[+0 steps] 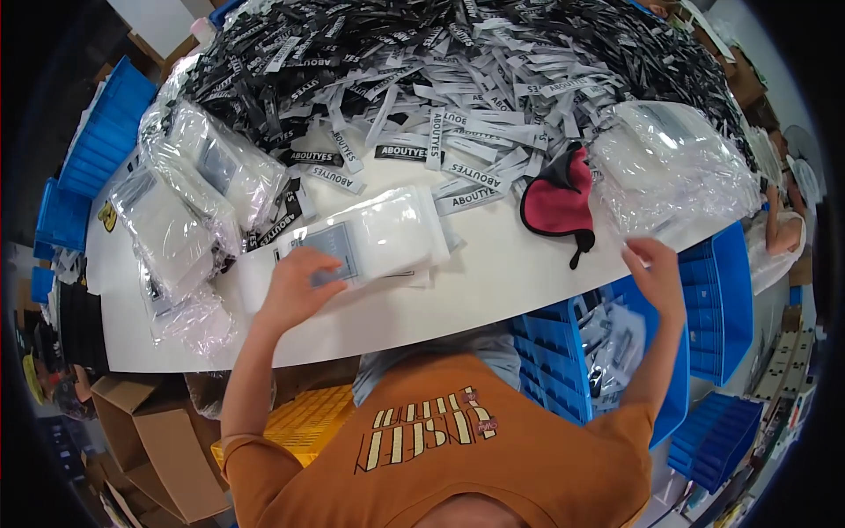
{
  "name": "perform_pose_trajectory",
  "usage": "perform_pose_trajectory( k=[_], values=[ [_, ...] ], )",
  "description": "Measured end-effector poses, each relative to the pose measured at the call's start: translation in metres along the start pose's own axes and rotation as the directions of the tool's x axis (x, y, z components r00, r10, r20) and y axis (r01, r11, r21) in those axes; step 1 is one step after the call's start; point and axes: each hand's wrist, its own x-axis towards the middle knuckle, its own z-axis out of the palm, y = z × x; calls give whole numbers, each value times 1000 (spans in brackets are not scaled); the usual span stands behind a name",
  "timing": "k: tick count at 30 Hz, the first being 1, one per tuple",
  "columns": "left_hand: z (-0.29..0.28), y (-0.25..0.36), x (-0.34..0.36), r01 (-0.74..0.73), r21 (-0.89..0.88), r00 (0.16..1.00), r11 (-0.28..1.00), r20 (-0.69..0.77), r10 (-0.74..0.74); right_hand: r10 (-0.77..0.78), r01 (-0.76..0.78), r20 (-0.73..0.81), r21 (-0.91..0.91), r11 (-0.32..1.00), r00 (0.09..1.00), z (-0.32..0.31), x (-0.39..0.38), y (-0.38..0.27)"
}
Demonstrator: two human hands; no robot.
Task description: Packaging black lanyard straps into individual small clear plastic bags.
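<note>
A stack of white clear-wrapped packets (387, 242) with a grey label panel lies on the white table in front of me. Over its left end is my left hand (301, 286), thumb and forefinger apart, near the grey panel; whether it touches the wrap I cannot tell. Off to the right, my right hand (656, 273) is raised by the table edge, fingers loosely curled and apart, holding nothing visible. Close beyond it lies a heap of clear plastic bags (673, 167). A red and black pouch (559, 202) rests between that heap and the packets.
Black and white printed strips (475, 79) are piled over the far table. More wrapped packets (189, 198) lie at the left. A blue crate (554, 361) holding packets stands below the right edge, with other blue bins (717, 304) beside it. Cardboard boxes (167, 440) and a yellow crate (308, 422) are lower left.
</note>
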Motion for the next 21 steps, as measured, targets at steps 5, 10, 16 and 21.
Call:
perform_pose_trajectory(
  k=[5, 10, 16, 21],
  values=[
    [31, 27, 21, -249, 499, 957, 830, -6, 290, -451, 452, -36, 47, 891, 892, 108, 78, -79],
    [35, 5, 19, -220, 407, 975, 886, 98, 197, -374, 413, 264, -111, 904, 889, 185, 142, -107],
    [29, 12, 4, -311, 330, 949, 891, 52, 312, -335, 295, 255, 182, 938, 907, 200, 165, -106],
    [34, 20, 5, -267, 407, 964, 873, 106, 245, -540, 529, 222, 109, 841, 812, 232, 170, -166]
  ],
)
